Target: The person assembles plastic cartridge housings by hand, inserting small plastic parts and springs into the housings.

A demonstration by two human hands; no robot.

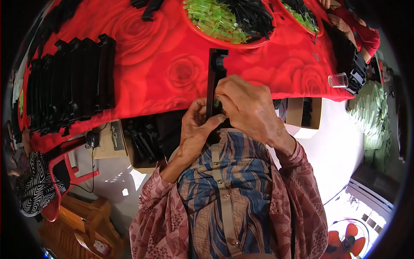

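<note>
My left hand (pixel 195 129) grips the lower part of a long black plastic bar (pixel 211 77) with a hooked, notched top end, held upright just off the table's front edge. My right hand (pixel 254 108) is closed in a pinch against the bar's right side. At its fingertips shows a small green piece (pixel 216 102), mostly hidden by the fingers. Beyond the bar stands a red basin (pixel 215 43) holding translucent yellow-green pieces (pixel 211 21) and slim black pieces (pixel 251 17).
Many similar black bars (pixel 71 82) lie in a row at left on the red rose-patterned cloth (pixel 142 82). A second basin (pixel 308 30), a clear cup (pixel 338 80) and a person's red sleeve (pixel 370 41) are at right. Below stand a cardboard box (pixel 110 140) and a red chair (pixel 64 166).
</note>
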